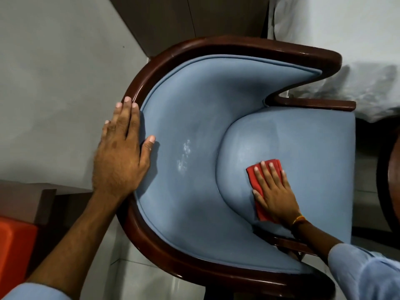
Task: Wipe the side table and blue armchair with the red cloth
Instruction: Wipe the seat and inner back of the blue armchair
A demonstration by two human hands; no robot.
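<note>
Two hands engaged: right hand (pixel 273 194) flat, fingers spread, pressing red cloth (pixel 263 187) onto blue armchair (pixel 194 118) seat; left hand (pixel 121 152) open, bracing backrest rim. Risk: unpinched cloth bunching; pale smear (pixel 184 155) missed.

A pale tiled floor (pixel 54 83) meets a dark wooden cabinet (pixel 190 20), white bedding (pixel 346 40) and an orange box (pixel 13 252).

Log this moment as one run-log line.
step: wiping seat | right hand: flat on red cloth | left hand: bracing blue armchair backrest | side table: unseen
</note>
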